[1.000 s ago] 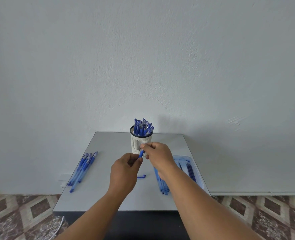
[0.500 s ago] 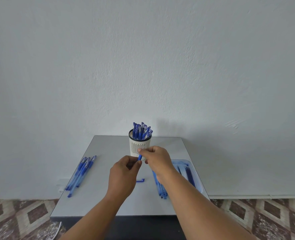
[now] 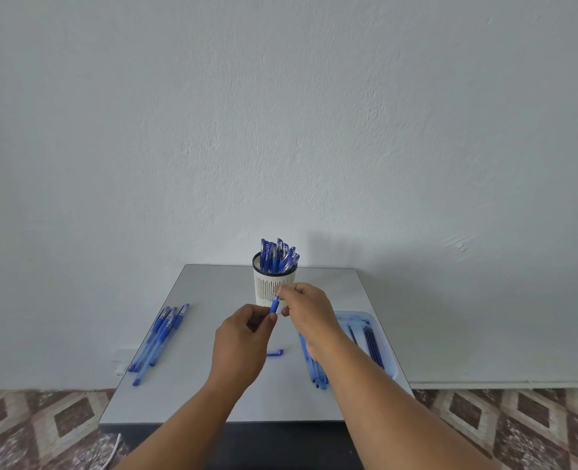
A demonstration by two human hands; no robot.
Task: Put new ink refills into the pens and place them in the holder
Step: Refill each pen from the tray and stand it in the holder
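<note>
A blue pen (image 3: 274,304) is held above the middle of the grey table (image 3: 213,293) by both hands. Its lower end is pinched between the thumb and curled fingers of the left hand (image 3: 243,347); its upper end is pinched by the thumb and forefinger of the right hand (image 3: 309,308), whose other fingers are curled. The pen is tilted, top towards 1 o'clock, and is seen just in front of the white slotted holder (image 3: 274,286) at 12 o'clock, which is packed with upright blue pens (image 3: 278,257). A row of loose pens (image 3: 160,337) lies at 9 o'clock. A clear tray (image 3: 384,347) with dark refills (image 3: 372,344) is placed at 3 o'clock, with a bundle of blue pen parts (image 3: 314,371) just beside it, partly hidden by the right forearm. A small blue cap piece (image 3: 275,353) lies on the table below the hands.
</note>
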